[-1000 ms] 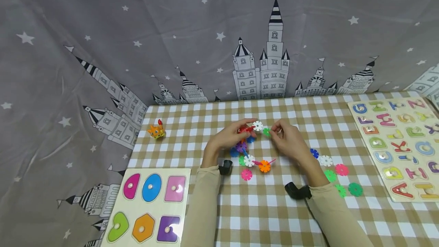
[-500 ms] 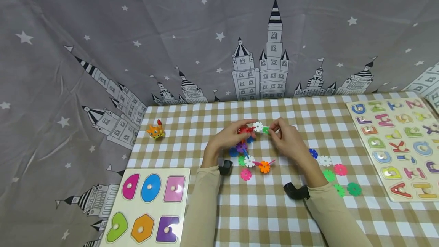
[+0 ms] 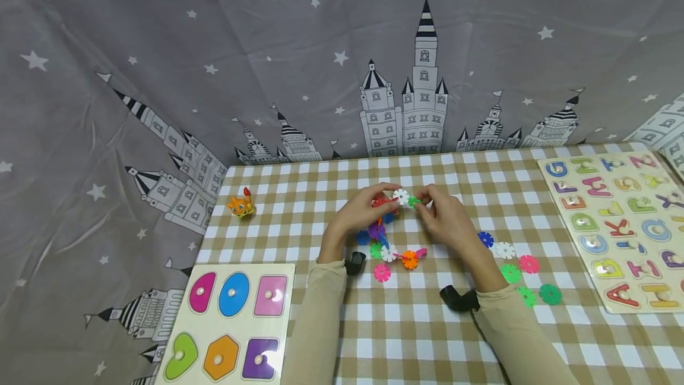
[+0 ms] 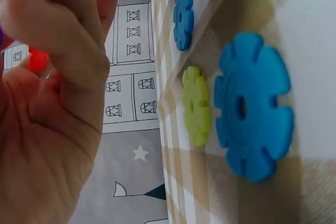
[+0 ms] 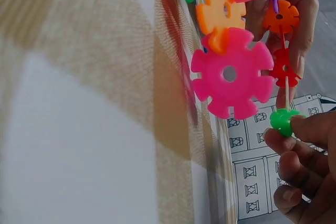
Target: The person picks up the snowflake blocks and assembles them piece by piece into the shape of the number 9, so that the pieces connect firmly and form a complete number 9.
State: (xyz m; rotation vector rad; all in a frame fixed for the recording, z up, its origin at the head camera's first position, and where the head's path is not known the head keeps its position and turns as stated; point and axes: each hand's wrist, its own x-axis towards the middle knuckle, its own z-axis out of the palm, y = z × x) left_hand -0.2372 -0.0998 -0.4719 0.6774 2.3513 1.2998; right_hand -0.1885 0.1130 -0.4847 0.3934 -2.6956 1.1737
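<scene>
A chain of slotted plastic snowflake discs in several colours hangs from my left hand [image 3: 355, 212], whose fingers and thumb grip it near a red disc [image 5: 286, 68]. At the chain's upper end a white disc [image 3: 401, 196] faces up between the hands. My right hand [image 3: 446, 218] pinches a green disc [image 3: 414, 201] between thumb and forefinger, against the white disc's edge; how deep the slots engage cannot be seen. Toward the chain's lower end are an orange disc [image 3: 409, 259] and a pink disc [image 5: 231, 72]. The left fingers partly hide the red discs.
Loose discs, including a dark green disc [image 3: 550, 294], lie right of the right forearm. Blue [image 4: 252, 106] and yellow-green [image 4: 196, 106] discs lie near the left hand. A shape puzzle board [image 3: 278, 325], letter board [image 3: 614, 254] and orange toy figure [image 3: 242, 205] surround the work.
My right hand has moved slightly left, bringing the green disc against the white one. The pink disc at the chain's lower end has turned a little. My left hand keeps its grip.
</scene>
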